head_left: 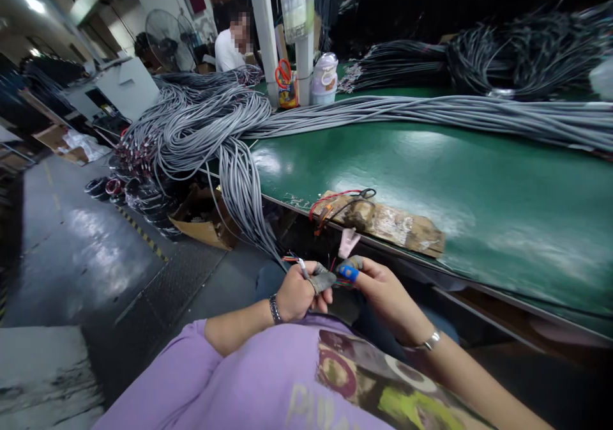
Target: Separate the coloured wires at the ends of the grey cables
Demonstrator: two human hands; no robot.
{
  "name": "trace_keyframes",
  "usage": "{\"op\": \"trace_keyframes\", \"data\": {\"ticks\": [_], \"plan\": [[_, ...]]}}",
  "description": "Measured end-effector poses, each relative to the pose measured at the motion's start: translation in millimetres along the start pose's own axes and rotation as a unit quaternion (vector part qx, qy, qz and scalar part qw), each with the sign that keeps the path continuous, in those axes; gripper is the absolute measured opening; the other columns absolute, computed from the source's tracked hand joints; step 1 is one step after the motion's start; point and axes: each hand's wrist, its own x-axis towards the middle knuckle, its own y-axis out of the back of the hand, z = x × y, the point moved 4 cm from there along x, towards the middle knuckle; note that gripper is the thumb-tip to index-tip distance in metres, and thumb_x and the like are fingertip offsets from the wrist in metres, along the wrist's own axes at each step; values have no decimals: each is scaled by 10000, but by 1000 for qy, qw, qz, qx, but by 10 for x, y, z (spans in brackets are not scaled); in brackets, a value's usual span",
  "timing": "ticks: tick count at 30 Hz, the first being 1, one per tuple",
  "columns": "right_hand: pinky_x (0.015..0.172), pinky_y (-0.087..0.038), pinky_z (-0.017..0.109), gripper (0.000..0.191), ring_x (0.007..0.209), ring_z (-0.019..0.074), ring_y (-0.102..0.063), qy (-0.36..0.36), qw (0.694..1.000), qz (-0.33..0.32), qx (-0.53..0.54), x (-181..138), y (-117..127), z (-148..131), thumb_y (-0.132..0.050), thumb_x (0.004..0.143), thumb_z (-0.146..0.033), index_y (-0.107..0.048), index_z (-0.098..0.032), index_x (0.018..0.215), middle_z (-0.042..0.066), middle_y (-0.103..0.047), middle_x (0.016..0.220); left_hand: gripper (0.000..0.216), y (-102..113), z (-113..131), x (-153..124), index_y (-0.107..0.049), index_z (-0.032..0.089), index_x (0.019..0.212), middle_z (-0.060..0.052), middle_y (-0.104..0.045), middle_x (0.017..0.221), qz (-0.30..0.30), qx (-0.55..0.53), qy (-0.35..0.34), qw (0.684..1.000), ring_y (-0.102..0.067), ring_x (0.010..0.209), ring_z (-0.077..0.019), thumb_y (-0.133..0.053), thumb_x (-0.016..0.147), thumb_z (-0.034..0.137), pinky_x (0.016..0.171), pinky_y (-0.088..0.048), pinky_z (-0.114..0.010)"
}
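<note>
Counting clock directions from the two hands, the person's left hand [302, 292] and right hand [371, 280] meet just short of the long green tabletop [488, 174], whose near edge slants from 11 o'clock down to 3. The left fingers are closed in a narrow pinch on a light-grey round cable [302, 268], with coloured cores fanning from its end. The right fingers, one wrapped in blue tape [348, 272], are also drawn narrow on thin red and green wires [345, 283], which lie between the hands.

Close at 12 to 1 o'clock, a pale pink forked piece [348, 242] leaves little room above the right fingertips. Beyond it, a worn wooden board [397, 229] lies along the table edge, red and black leads [340, 195] looped over its left end. From there a broad stretch of green surface spreads toward 2 o'clock, bounded at the back by long grey cables [426, 112].

At 10 o'clock a thick bundle of grey cables [244, 187] spills over the edge, narrowing the left side; an open brown cardboard box [205, 222] sits below it on the floor.
</note>
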Motion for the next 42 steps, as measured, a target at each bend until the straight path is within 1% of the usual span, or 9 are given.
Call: {"op": "trace_keyframes", "data": {"ticks": [4, 7, 10, 15, 21, 24, 32, 37, 42], "plan": [[591, -397, 273, 334, 593, 135, -477, 16, 999, 5, 29, 1, 17, 33, -767, 657, -516, -668, -197, 657, -4, -578, 610, 409, 27, 13, 5, -495, 162, 643, 21, -572, 485, 27, -58, 0, 998, -482, 316, -73, -686, 699, 519, 294, -220, -168], [567, -433, 271, 432, 551, 128, -479, -19, 990, 10, 138, 89, 62, 62, -681, 691, -637, -665, -207, 668, 1, -573, 600, 398, 26, 59, 7, -490, 166, 650, 32, -561, 467, 26, -96, 15, 995, -455, 294, -69, -712, 663, 496, 284, -212, -170], [554, -471, 271, 480, 552, 129, -519, -62, 977, -19, 204, 225, 68, 46, -612, 726, -683, -680, -210, 770, 20, -622, 681, 393, -6, 120, 5, -492, 167, 645, 32, -560, 454, 19, -111, 28, 993, -442, 283, -67, -729, 635, 480, 274, -212, -169], [528, -471, 249, 425, 536, 120, -547, -67, 974, -45, 213, 377, 9, -18, -657, 747, -609, -690, -186, 769, 21, -633, 651, 412, -100, 183, -18, -477, 169, 631, 27, -567, 449, 3, -122, 45, 992, -445, 278, -69, -743, 609, 483, 270, -221, -166], [526, -486, 253, 422, 517, 119, -558, -92, 955, -64, 275, 361, -67, 15, -664, 747, -602, -699, -182, 766, 17, -633, 607, 456, -175, 211, -56, -490, 168, 657, 25, -566, 445, -54, -120, 44, 990, -460, 284, -77, -754, 594, 535, 273, -239, -165], [512, -492, 250, 413, 520, 128, -582, -108, 947, -66, 296, 366, -82, 42, -671, 748, -590, -700, -180, 784, 24, -649, 611, 441, -174, 196, -21, -498, 169, 681, 28, -567, 450, -42, -133, 47, 989, -447, 280, -74, -745, 603, 526, 274, -234, -167], [483, -503, 236, 383, 487, 116, -586, -95, 939, 14, 330, 429, -98, 101, -755, 676, -552, -689, -181, 747, 7, -685, 639, 445, -169, 120, 65, -489, 171, 662, 36, -549, 440, -5, -122, 82, 989, -431, 275, -66, -762, 559, 507, 279, -211, -163], [490, -503, 239, 438, 505, 122, -588, -74, 937, -10, 342, 394, -104, 99, -697, 686, -628, -675, -201, 781, 11, -688, 682, 449, -146, 91, 43, -490, 173, 673, 33, -561, 449, -7, -119, 71, 990, -438, 277, -70, -754, 573, 522, 278, -227, -165], [532, -510, 267, 483, 563, 141, -594, -95, 938, -46, 329, 321, -98, 31, -611, 744, -666, -691, -201, 845, 48, -704, 771, 455, -114, 77, -40, -482, 168, 650, 27, -568, 452, -9, -104, 47, 993, -451, 281, -73, -738, 608, 542, 276, -236, -164]]}}
